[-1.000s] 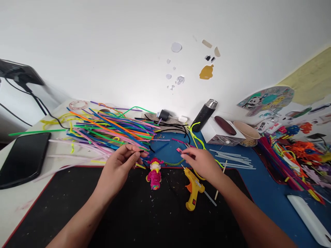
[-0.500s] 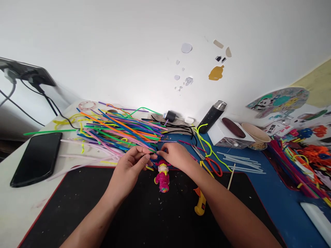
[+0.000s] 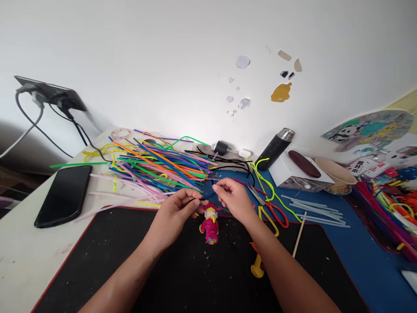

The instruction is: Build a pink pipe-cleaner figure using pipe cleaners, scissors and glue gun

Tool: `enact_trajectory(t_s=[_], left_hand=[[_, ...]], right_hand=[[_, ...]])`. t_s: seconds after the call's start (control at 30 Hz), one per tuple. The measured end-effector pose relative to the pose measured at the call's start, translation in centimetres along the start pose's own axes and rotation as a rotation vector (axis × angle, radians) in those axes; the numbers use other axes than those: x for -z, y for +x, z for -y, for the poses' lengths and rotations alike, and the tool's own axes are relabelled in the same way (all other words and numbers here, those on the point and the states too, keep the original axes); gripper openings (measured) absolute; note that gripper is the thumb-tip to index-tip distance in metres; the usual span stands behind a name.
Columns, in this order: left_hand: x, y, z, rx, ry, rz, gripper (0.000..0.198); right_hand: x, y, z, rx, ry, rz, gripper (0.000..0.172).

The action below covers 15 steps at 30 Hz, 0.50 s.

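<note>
Our left hand (image 3: 177, 212) has thumb and forefinger pinched together at the tips, grasping what looks like a small dark strip (image 3: 203, 199). Our right hand (image 3: 233, 201) has its fingertips bunched just beside it; a dark sliver shows there, but we cannot tell whether that grip holds it. Just below the fingers lies the magenta figure (image 3: 211, 227), on the far edge of the black mat (image 3: 169, 282), with neither hand clearly touching it. We judge the step in hand to be fingertip work on the fine strip; a next move calls for a light, steady pinch and clear sight of both tips. Farther out, the glue gun (image 3: 257, 266) is partly hidden by our right forearm, the scissors (image 3: 263, 201) lie past our right wrist, and a heap of coloured stems (image 3: 163, 163) covers the counter (image 3: 29, 269) to our left.
</note>
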<state>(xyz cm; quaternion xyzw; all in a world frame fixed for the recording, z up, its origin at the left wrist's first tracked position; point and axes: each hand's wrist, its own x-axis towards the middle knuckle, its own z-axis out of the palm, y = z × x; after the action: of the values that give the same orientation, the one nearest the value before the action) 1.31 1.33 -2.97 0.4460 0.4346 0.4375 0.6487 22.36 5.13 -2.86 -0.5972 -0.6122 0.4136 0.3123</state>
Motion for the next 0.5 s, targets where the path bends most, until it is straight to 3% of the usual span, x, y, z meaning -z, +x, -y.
enact_trajectory(t_s=[0.07,0.17,0.5], left_hand=[[-0.2,-0.1,0.0,-0.002,0.029,0.016,0.034],[-0.4,-0.4,-0.1,-0.033,0.084,0.018,0.032],[-1.2,-0.9,-0.5,-0.049,0.089,0.008,0.034]], right_hand=[[0.2,-1.2,0.2,-0.022,0.221,0.021,0.037],[0.0,-2.6,0.7,-0.027,0.362,0.044,0.042],[-1.2,-4.6,0.9,-0.006,0.477,0.153,0.042]])
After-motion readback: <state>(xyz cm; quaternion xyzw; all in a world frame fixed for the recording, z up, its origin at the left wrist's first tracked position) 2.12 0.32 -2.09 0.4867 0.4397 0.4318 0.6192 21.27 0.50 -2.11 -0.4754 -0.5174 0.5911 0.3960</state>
